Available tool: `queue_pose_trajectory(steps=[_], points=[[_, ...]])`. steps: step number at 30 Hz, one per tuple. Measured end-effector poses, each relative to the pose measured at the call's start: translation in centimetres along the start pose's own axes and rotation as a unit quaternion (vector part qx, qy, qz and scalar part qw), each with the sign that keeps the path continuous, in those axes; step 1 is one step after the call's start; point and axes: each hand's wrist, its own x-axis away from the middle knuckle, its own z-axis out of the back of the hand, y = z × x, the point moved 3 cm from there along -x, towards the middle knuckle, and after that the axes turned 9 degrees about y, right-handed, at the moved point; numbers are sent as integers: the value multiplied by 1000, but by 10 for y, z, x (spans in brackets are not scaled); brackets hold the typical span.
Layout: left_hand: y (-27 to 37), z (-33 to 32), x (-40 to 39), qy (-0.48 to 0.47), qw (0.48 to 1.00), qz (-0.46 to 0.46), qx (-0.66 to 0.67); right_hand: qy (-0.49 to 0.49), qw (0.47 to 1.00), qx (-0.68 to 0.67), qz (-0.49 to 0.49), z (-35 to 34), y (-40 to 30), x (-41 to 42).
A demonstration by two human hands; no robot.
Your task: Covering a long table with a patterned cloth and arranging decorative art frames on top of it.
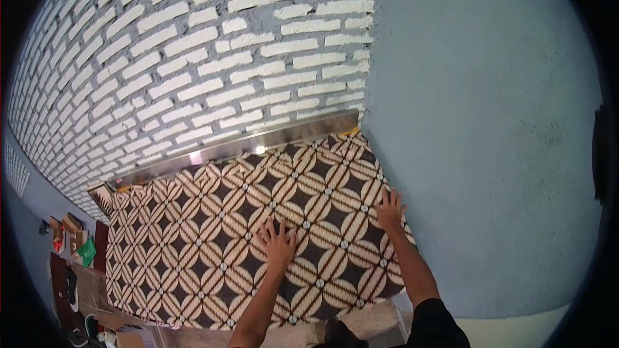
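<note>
A cloth (232,246) with a brown and cream geometric pattern covers a long flat surface before me, with small wrinkles along its far edge. My left hand (278,246) lies on it near the middle, fingers spread, holding nothing. At the cloth's right edge, beside the plain grey wall, my right hand (390,210) rests with its fingers apart, also holding nothing. What the cloth lies on is hidden beneath it.
A shiny strip (232,144) runs along the far edge, against the white brick wall (217,67). The grey wall (483,130) borders the right side. At the left are cardboard boxes (72,237), a green packet (87,252) and shoes (71,287).
</note>
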Motion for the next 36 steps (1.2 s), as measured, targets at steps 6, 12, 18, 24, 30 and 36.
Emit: queue_pose_trajectory(steps=[6,12,18,24,30,36], points=[[4,-46,-111,41,998,39,-18,-17,998,52,11,-41,-41,-119],[-22,-84,-181,-37,993,94,-60,-60,997,39,6,-85,-62,-198],[-20,-92,-207,-22,991,112,-74,-53,999,12,0,-89,-73,-234],[-18,-83,-207,-15,991,113,-64,-82,997,9,7,-89,-75,-236],[-42,-80,-220,24,988,148,26,78,994,36,73,-92,-64,-231],[-132,-87,-266,-26,979,192,-60,-11,999,13,39,-96,-101,-259]])
